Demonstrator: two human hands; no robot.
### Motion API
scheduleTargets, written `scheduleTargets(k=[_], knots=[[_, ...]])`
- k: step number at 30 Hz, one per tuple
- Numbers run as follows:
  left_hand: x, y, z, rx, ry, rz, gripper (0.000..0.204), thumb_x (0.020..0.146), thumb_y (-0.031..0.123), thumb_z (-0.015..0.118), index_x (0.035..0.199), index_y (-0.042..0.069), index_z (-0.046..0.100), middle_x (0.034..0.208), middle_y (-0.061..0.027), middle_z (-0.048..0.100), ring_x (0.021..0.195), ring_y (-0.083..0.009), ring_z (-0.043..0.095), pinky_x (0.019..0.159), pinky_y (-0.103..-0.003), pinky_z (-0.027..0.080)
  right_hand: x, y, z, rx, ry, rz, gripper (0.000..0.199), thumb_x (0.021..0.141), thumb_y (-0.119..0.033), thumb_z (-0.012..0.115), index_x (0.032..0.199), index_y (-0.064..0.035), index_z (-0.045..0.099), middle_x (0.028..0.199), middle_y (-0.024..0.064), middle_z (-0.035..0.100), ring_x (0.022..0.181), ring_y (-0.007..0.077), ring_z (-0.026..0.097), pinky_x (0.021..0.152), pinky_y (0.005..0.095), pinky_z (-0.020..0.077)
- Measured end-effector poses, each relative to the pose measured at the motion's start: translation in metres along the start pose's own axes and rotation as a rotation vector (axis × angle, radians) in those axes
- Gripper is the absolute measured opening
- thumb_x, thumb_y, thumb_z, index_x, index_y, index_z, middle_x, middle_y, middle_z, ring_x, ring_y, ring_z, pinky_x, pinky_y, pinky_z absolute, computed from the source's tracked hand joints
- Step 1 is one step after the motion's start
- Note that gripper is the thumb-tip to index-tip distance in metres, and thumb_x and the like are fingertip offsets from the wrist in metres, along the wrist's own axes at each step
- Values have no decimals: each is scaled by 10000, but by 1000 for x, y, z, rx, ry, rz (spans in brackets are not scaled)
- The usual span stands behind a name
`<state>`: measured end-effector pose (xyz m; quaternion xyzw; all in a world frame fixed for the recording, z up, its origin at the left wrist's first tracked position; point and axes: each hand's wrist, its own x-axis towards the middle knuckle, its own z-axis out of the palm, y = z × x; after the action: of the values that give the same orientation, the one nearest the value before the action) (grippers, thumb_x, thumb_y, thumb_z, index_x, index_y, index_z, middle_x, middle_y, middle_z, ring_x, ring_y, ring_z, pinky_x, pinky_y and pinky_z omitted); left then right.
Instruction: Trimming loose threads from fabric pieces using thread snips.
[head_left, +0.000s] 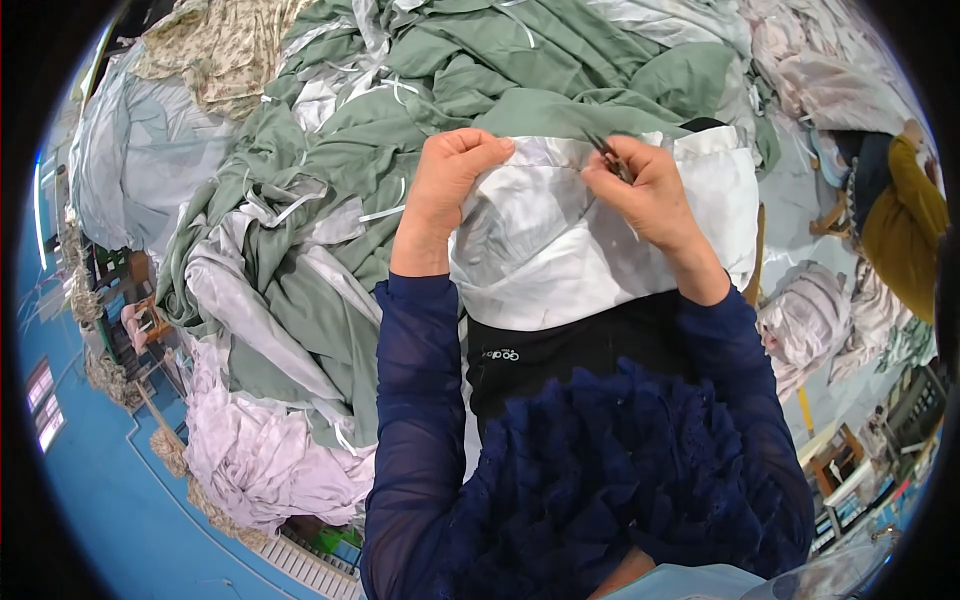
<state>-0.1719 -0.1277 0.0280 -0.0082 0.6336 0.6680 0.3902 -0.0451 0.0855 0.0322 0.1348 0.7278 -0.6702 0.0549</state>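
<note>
A white satin cloth (560,250) lies folded over my lap, its top hem stretched between my hands. My left hand (450,170) is closed in a fist on the hem at the left. My right hand (645,185) pinches a small pair of dark thread snips (608,155) at the hem, blades pointing up and left. Both arms wear dark blue sheer sleeves.
A big heap of sage green and white cloth (400,110) fills the space in front and to the left. Pale pink fabric (250,450) lies lower left, floral cloth (215,50) top left. Another person in a mustard top (905,220) sits at the right. Blue floor (110,480) shows lower left.
</note>
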Motion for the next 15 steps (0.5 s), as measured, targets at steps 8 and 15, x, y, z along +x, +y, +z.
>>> scheduleTargets(k=[8,15], knots=[[0,-2,1,35,-6,-8,128,871,109,714,776,31,678,735,38,637,628,-27,522,579,-199,393,19,-6,14,288,-9,-205,92,930,-61,621,851,-27,590,838,25,659,606,56,544,581,208,440],[-2,0,3,55,20,-22,136,871,103,712,760,36,674,724,47,617,630,-26,501,581,-198,378,19,3,17,284,-44,-78,122,952,-86,600,846,-45,554,699,-6,605,518,37,497,496,190,401]])
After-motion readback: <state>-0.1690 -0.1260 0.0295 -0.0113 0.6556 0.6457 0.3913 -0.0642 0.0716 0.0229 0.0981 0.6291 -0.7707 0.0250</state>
